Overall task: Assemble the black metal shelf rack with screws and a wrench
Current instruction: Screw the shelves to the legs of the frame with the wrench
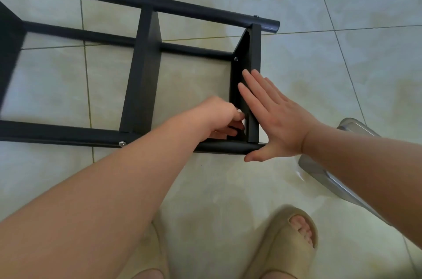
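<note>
Left hand (222,116): fingers curled tight round a small pale piece (240,111) at the near inside corner of the end shelf (255,50). Can't tell if it's the wrench or a screw. Right hand (276,118): flat and spread, palm pressing the outer face of that end shelf, thumb against the end of the near tube (57,132). It holds nothing, just braces. The rack (141,73) lies on its side on the tiled floor (342,73), filling the left and far part of the view. Screw heads (122,143) show along the tubes. Judgement: steel tube and sheet, stiff, moderately heavy, and the paint is probably slick on tile, so it may skate under torque. Best hold is on the tubes near the joints, not on the thin shelf edges. Beige slippers (285,244) near, shiny metal object (356,126) to the right.
</note>
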`<action>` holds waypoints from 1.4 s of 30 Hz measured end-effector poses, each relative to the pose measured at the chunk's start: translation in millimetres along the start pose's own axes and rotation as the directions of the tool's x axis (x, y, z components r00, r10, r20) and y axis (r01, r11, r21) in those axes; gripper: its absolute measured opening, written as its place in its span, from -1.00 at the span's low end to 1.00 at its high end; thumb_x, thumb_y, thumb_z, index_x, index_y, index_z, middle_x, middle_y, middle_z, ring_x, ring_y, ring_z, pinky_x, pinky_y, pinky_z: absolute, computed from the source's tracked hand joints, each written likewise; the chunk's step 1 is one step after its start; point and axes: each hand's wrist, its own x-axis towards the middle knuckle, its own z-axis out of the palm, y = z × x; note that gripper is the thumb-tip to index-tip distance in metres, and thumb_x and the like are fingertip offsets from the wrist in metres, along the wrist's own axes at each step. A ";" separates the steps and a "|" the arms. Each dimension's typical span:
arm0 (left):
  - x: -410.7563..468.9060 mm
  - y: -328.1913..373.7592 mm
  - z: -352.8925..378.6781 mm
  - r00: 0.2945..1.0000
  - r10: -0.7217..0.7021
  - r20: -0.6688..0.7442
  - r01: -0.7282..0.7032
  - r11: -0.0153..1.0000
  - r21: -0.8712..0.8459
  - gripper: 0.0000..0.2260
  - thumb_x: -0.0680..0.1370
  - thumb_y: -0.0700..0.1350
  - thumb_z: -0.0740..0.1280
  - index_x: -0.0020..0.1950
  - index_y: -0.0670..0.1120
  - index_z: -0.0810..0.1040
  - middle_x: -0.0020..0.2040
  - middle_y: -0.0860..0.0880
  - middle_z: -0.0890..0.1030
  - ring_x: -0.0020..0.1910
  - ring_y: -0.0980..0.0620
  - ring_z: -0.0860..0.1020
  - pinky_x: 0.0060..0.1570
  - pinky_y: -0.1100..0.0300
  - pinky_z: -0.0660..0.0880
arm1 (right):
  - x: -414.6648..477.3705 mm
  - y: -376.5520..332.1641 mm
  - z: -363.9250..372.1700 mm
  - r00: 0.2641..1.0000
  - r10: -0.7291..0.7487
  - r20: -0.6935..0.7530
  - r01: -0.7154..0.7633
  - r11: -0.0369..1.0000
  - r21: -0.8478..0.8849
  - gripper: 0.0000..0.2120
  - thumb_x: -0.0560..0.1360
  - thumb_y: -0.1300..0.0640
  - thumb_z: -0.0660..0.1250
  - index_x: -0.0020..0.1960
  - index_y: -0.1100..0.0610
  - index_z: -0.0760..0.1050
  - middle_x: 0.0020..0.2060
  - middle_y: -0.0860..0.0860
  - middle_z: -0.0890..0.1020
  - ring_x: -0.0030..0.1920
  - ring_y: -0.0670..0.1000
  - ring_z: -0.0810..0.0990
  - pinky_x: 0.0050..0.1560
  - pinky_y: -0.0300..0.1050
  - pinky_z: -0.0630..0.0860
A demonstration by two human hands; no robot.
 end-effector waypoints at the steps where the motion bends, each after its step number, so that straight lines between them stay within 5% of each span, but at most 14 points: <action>1: -0.7 -1.1 1.0 1.000 0.016 0.000 -0.016 1.000 0.005 -0.94 0.60 -0.07 0.36 0.05 -0.03 0.57 -0.22 0.05 0.69 -0.25 0.12 0.64 -0.21 0.18 0.46 | -0.4 0.4 0.3 1.000 -0.002 -0.009 0.002 1.000 0.002 0.29 0.33 -0.67 0.07 0.62 0.33 -0.08 0.61 0.28 -0.12 0.62 0.27 -0.15 0.59 0.24 0.01; 8: -4.4 -5.9 -2.9 0.981 0.191 -0.026 -0.191 0.981 -0.017 -0.97 0.58 -0.06 0.38 -0.04 0.00 0.60 -0.26 0.09 0.68 -0.30 0.16 0.59 -0.21 0.23 0.45 | 0.8 0.7 0.9 0.999 -0.019 -0.037 0.019 1.000 0.002 0.28 0.33 -0.65 0.09 0.61 0.35 -0.03 0.61 0.30 -0.06 0.62 0.29 -0.11 0.59 0.26 0.04; 17: -6.4 -7.8 -2.9 0.978 0.209 -0.028 -0.207 0.977 0.050 -0.94 0.59 -0.10 0.38 -0.07 -0.04 0.61 -0.29 0.09 0.69 -0.36 0.23 0.59 -0.43 0.42 0.42 | 1.3 0.7 1.3 0.999 -0.018 -0.029 0.017 1.000 -0.011 0.28 0.33 -0.66 0.07 0.61 0.35 -0.02 0.61 0.30 -0.05 0.62 0.30 -0.10 0.59 0.26 0.04; 24: -5.2 -8.5 -7.5 0.984 0.178 -0.024 -0.179 0.983 -0.028 -0.97 0.57 -0.07 0.39 -0.03 -0.01 0.60 -0.26 0.10 0.71 -0.28 0.18 0.61 -0.20 0.22 0.44 | 1.6 1.1 1.9 0.999 -0.028 -0.045 0.028 1.000 -0.004 0.27 0.34 -0.65 0.08 0.61 0.36 0.00 0.60 0.31 -0.04 0.61 0.31 -0.09 0.58 0.27 0.05; 31: -6.1 -7.4 -3.0 0.980 0.197 -0.016 -0.196 0.980 0.042 -0.94 0.60 -0.09 0.36 0.03 -0.05 0.60 -0.27 0.09 0.69 -0.38 0.25 0.59 -0.44 0.42 0.41 | 1.8 1.8 3.4 0.999 -0.026 -0.040 0.026 1.000 -0.004 0.28 0.33 -0.66 0.06 0.61 0.35 0.00 0.61 0.29 -0.05 0.62 0.30 -0.10 0.59 0.26 0.03; 42: -3.8 -4.6 -3.3 0.995 0.099 0.031 -0.099 0.995 0.001 -0.92 0.62 -0.07 0.32 0.06 -0.04 0.54 -0.30 0.09 0.70 -0.30 0.17 0.62 -0.17 0.17 0.44 | 1.7 2.2 4.0 0.999 -0.029 -0.043 0.030 1.000 0.005 0.27 0.34 -0.66 0.05 0.61 0.35 -0.01 0.61 0.29 -0.06 0.62 0.30 -0.11 0.58 0.28 0.04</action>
